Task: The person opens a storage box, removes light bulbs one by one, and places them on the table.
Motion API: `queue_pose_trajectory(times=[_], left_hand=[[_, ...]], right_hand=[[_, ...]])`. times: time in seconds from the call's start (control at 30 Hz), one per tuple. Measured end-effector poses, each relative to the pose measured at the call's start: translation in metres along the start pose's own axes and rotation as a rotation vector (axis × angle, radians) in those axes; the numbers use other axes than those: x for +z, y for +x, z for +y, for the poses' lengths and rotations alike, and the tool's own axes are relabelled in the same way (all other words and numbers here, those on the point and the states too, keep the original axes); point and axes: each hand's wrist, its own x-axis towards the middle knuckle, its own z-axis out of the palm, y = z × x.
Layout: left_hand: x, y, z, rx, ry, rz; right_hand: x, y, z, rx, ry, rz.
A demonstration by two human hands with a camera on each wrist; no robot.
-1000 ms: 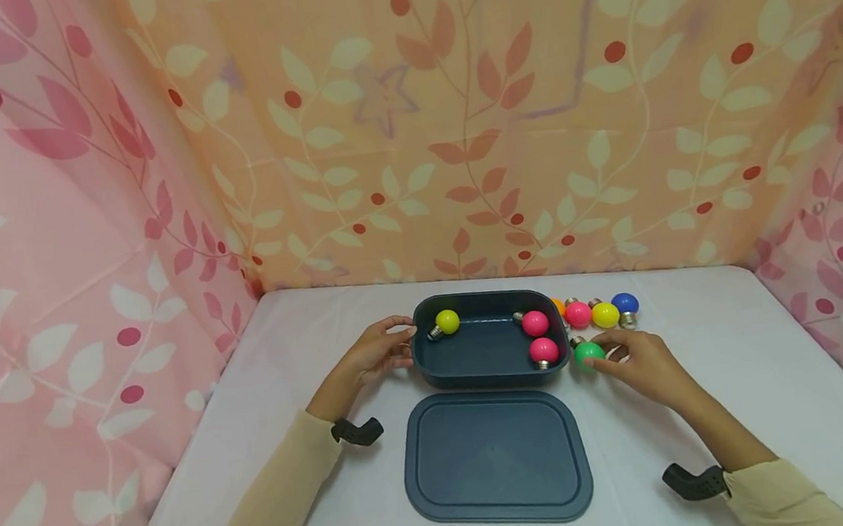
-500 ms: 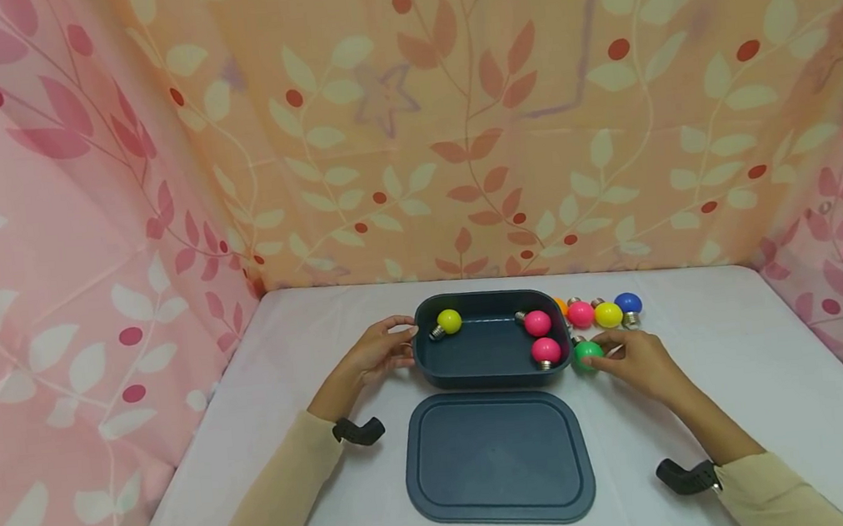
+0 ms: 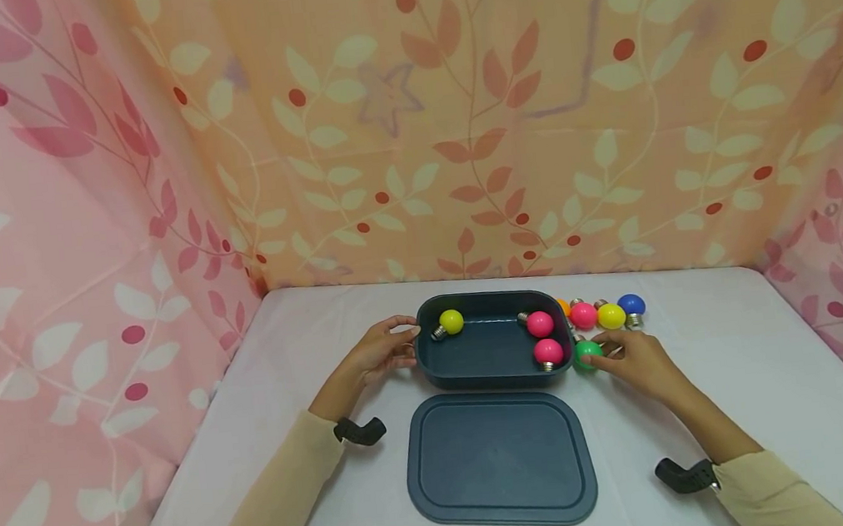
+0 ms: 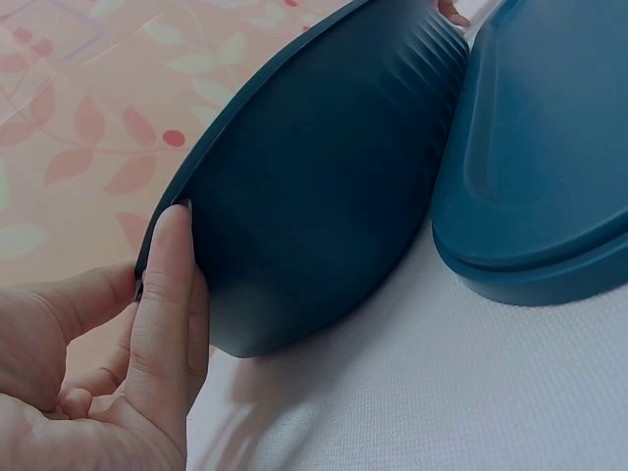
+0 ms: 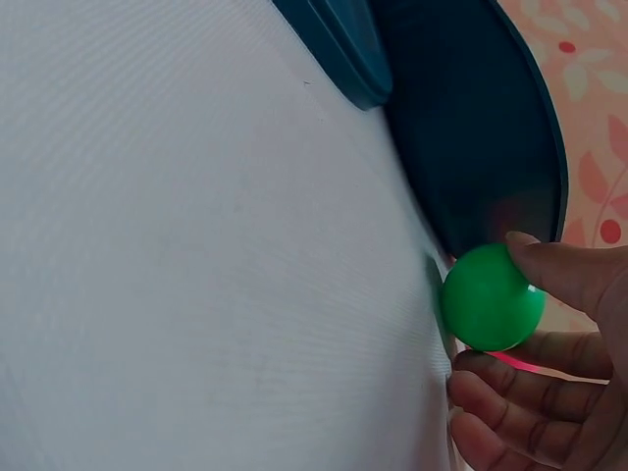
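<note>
My left hand (image 3: 378, 350) holds the left end of a dark blue-grey plastic container (image 3: 493, 379), thumb and fingers at its rim. Inside the container lie a yellow bulb (image 3: 452, 321) at the left and two pink bulbs, one (image 3: 540, 324) behind the other (image 3: 548, 350), at the right. Just outside the right end, my right hand (image 3: 639, 361) pinches a green bulb (image 5: 491, 299) between thumb and fingers. That bulb sits low against the white cloth, close to the container wall. Its screw base is mostly hidden.
The matching lid (image 3: 501, 461) lies flat in front of the container. Behind the right hand stand more bulbs: orange (image 3: 564, 306), pink (image 3: 584, 315), yellow (image 3: 611, 316) and blue (image 3: 632, 305). Floral curtains (image 3: 413, 172) enclose the white-covered table (image 3: 337, 504).
The right forearm has shifted slightly leftward, while its fingers stay on the green bulb. The left hand keeps its place on the container.
</note>
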Motion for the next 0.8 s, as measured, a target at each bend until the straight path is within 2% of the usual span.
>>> queue_pose_trajectory(times=[0.43,0.67,0.8], left_hand=[[0.001,-0.001,0.002,-0.005,-0.007,0.001],[0.001,0.0,0.002,-0.003,-0.013,-0.004],[0.001,-0.001,0.002,0.004,-0.018,-0.01]], right_hand=[[-0.005,-0.004,-0.004,-0.004,0.012,0.018],[-0.012,-0.007,-0.008,-0.001,-0.035,0.069],[-0.017,-0.007,-0.017,-0.029,-0.059,0.109]])
